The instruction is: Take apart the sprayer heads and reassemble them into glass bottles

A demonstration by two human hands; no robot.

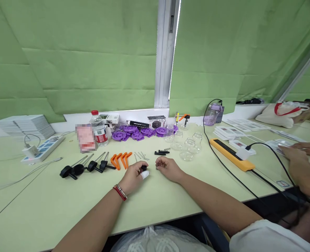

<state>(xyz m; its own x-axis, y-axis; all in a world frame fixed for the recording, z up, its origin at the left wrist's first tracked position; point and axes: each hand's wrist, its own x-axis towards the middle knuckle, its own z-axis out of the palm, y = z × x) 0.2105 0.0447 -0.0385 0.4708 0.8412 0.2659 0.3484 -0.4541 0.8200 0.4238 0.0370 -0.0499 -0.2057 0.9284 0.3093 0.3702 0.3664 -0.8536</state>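
My left hand (pixel 133 177), with white tape round one finger, is closed on a small black plastic part (pixel 143 168). Close by on its right, my right hand (pixel 172 170) pinches a tiny metallic piece (pixel 157 166) that looks like a spring; its details are too small to make out. Just beyond the hands lie black plastic pins (pixel 161 153) with several small springs (pixel 167 149) beside them. Thin metal pins (pixel 140 155) and orange angled levers (pixel 120 160) are laid out past my left hand. Farther left are black round parts with metal rods (pixel 93 166).
Purple plastic discs (pixel 139 135), glass jars (pixel 186 154) and a red-capped bottle (pixel 99 131) stand toward the back. A yellow power strip (pixel 232 154) and black cable (pixel 218 155) lie on the right. A white power strip (pixel 43 149) is left. Another person's hands (pixel 298 152) work at far right.
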